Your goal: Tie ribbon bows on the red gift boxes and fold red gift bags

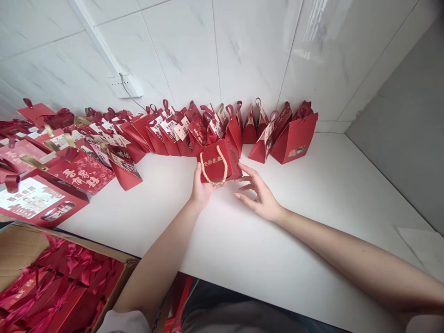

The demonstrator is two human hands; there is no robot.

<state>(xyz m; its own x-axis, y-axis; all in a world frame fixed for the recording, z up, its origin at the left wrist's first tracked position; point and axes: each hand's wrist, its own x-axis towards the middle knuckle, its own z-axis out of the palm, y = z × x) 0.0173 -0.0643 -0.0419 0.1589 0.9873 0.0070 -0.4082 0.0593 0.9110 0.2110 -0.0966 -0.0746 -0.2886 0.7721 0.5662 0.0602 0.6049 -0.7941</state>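
A small red gift box (212, 155) with gold lettering and a cream rope handle (224, 173) is held up over the white table. My left hand (201, 187) grips it from the left and below, the thumb along its side. My right hand (258, 193) is at the box's right side, fingers spread, the index fingertip at or very near its edge. Behind the box stands a row of red peaked gift boxes (234, 132) with ribbon loops.
More red gift boxes (81, 171) crowd the table's left side. At lower left, a cardboard carton (21, 247) holds red boxes with ribbon bows. A larger red box (294, 138) ends the row on the right. The tiled wall (249, 51) has a power socket (125, 86).
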